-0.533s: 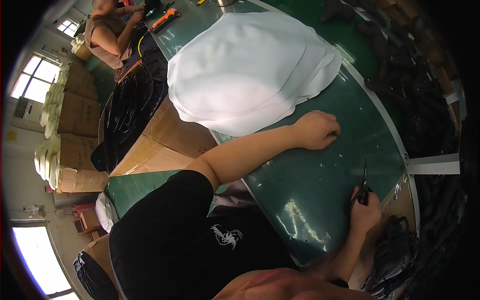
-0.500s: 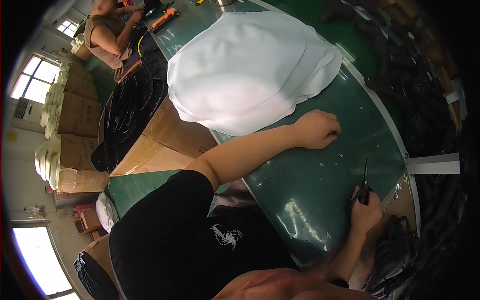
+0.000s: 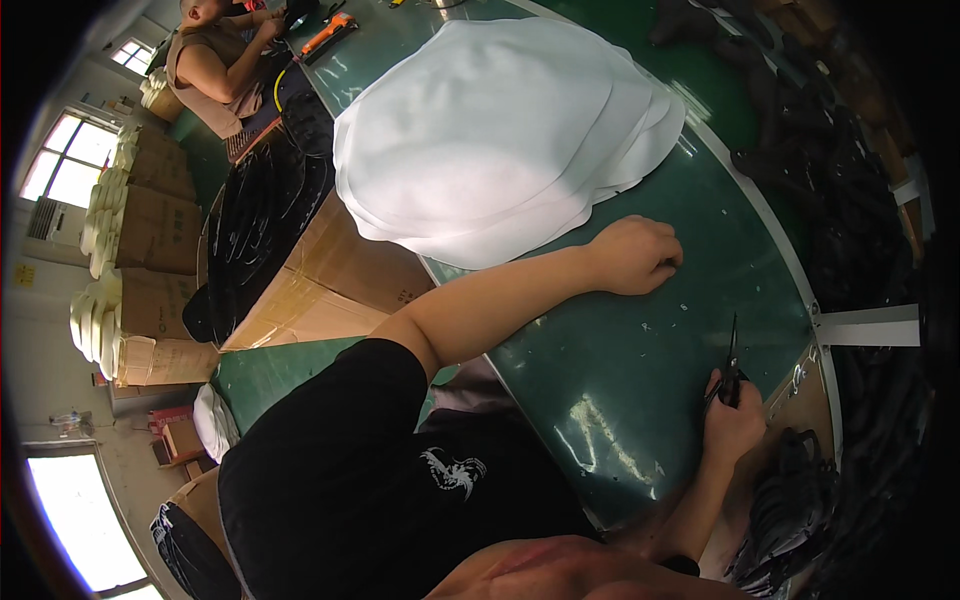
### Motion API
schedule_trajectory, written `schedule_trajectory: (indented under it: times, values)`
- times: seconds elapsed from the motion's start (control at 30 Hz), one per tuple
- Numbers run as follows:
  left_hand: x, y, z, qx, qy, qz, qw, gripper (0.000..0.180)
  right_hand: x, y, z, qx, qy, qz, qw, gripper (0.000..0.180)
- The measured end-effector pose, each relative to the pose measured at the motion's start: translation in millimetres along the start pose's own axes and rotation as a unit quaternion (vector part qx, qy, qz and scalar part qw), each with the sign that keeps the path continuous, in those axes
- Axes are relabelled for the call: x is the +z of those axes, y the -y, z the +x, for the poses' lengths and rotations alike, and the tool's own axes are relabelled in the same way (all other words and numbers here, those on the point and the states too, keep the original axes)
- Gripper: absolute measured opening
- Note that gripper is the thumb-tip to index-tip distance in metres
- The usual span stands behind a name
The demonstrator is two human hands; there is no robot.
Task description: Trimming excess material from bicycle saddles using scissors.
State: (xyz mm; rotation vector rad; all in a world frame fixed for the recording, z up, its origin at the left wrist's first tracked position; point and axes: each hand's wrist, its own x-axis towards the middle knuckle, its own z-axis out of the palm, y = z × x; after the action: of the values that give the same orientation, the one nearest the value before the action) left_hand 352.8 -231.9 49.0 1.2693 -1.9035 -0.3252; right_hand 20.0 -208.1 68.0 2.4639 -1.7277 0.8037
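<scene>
My left hand (image 3: 635, 257) rests on the green tabletop (image 3: 640, 360) with its fingers curled into a loose fist. Whatever the fist may hold is hidden from view. Just beyond that forearm lies a broad stack of white, rounded sheets (image 3: 490, 130), their edges fanned out on the right; the fist is apart from them. At the table's right-hand side, my right hand (image 3: 735, 425) is closed around the handles of black scissors (image 3: 732, 360). The blades point away from me, over the tabletop, and look nearly closed.
Left of the table stands a cardboard box (image 3: 330, 280) with glossy black pieces (image 3: 265, 225) on top. Dark pieces (image 3: 800, 500) hang by my right arm. An orange-handled tool (image 3: 328, 35) lies at the far left, near a co-worker (image 3: 215, 75). Stacked cartons (image 3: 155, 230) line the wall.
Almost nothing differs. Both hands keep their places, the scissors stay in my right hand, and the white stack has not moved.
</scene>
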Motion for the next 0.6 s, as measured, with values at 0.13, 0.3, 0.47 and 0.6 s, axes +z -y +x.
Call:
schedule_trajectory:
  times: [0.13,0.3,0.47,0.6]
  values:
    - [0.9,-0.5,1.4,0.0,0.002,0.006,1.0,0.011,1.1,-1.9,1.1,-0.016,-0.017,-0.003,1.0,0.03]
    - [2.9,-0.9,1.8,0.004,0.005,0.002,1.0,0.012,-4.3,0.9,0.9,0.005,0.0,-0.001,1.0,0.036]
    - [-0.1,2.2,-2.4,0.006,-0.002,0.006,1.0,0.012,2.2,0.2,0.4,-0.003,0.0,0.004,1.0,0.031]
    - [2.7,-1.3,0.8,0.001,0.006,0.013,1.0,0.013,0.5,-3.2,-1.2,-0.01,-0.016,-0.007,1.0,0.032]
